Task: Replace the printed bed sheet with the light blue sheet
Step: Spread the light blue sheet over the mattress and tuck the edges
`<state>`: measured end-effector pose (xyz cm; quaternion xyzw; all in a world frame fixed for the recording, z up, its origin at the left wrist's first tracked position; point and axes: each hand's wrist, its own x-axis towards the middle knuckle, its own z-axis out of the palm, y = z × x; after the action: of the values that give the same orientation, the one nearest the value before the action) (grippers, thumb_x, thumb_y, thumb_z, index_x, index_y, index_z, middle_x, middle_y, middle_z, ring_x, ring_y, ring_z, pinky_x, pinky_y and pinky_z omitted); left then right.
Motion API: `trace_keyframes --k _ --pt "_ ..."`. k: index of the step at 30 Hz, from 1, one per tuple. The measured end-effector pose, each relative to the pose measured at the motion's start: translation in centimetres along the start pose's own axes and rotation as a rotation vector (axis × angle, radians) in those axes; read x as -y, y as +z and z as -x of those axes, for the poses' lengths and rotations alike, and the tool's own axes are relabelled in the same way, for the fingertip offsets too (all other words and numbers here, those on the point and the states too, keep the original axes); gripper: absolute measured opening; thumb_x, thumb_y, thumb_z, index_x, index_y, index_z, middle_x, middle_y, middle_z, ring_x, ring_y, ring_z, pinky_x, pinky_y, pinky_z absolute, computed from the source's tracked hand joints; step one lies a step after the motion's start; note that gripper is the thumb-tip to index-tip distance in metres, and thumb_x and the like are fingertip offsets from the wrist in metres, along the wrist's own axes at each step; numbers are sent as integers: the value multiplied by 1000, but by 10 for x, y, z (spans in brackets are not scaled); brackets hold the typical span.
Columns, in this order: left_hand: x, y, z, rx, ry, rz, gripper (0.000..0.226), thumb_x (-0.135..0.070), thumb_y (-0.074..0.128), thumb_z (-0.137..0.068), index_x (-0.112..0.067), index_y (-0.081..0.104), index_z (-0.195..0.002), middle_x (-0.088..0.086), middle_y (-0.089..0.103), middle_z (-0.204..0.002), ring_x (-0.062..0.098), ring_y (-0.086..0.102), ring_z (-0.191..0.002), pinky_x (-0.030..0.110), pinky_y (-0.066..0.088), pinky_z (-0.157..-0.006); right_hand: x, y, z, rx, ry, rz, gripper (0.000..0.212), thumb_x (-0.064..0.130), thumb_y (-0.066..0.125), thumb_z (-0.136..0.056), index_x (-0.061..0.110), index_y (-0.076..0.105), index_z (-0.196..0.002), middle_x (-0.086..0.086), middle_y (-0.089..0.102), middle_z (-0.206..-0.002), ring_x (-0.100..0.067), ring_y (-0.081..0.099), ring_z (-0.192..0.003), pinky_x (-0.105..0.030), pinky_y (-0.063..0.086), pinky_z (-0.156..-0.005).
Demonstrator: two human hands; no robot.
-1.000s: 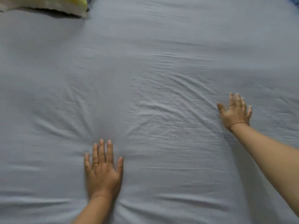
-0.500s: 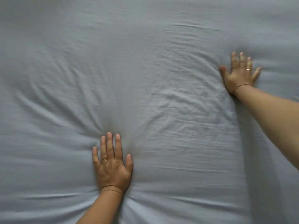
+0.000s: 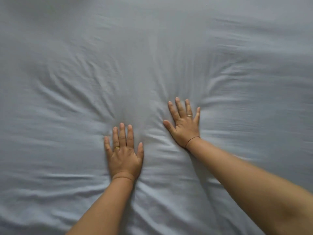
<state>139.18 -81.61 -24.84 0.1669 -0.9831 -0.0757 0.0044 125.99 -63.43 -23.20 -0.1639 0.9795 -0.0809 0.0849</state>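
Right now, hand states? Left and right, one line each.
Left hand: open, fingers straight, palm pressed flat on the light blue sheet.
Right hand: open, fingers spread, flat on the sheet, holding nothing.

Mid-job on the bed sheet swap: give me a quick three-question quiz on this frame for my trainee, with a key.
1. True or false: the left hand pinches a fold of the light blue sheet.
2. Which hand lies farther from the person? A) left hand B) right hand C) both level
3. Fill in: a thin cord circles the ___ wrist.

Key: 1 false, it lies flat with its fingers straight, pressing on the sheet; 2 B; 3 right.
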Motion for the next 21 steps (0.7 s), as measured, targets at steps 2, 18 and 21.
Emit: trace_keyframes --k 2,18,21 --pt "15 -4 20 17 21 -6 70 -50 29 -90 -13 37 -148 13 34 -155 32 28 -143 57 12 -116 36 16 33 -9 -54 6 77 72 17 -85 36 15 -152 7 9 -162 -29 -1 -149 -67 -5 -111" --pt "247 0 271 -61 -130 -205 63 -49 32 -92 -30 24 -152 9 21 -161 33 21 -147 74 11 -103 303 128 293 42 -395 103 61 52 43 -88 37 35 -146 0 23 -159 -37 11 -147 -69 8 -106" --pt "255 7 299 -66 -192 -210 72 -49 38 -87 -26 24 -153 11 20 -161 34 26 -145 70 12 -106 315 143 326 58 -422 85 61 50 44 -86 35 39 -145 0 25 -159 -31 13 -148 -60 13 -110"
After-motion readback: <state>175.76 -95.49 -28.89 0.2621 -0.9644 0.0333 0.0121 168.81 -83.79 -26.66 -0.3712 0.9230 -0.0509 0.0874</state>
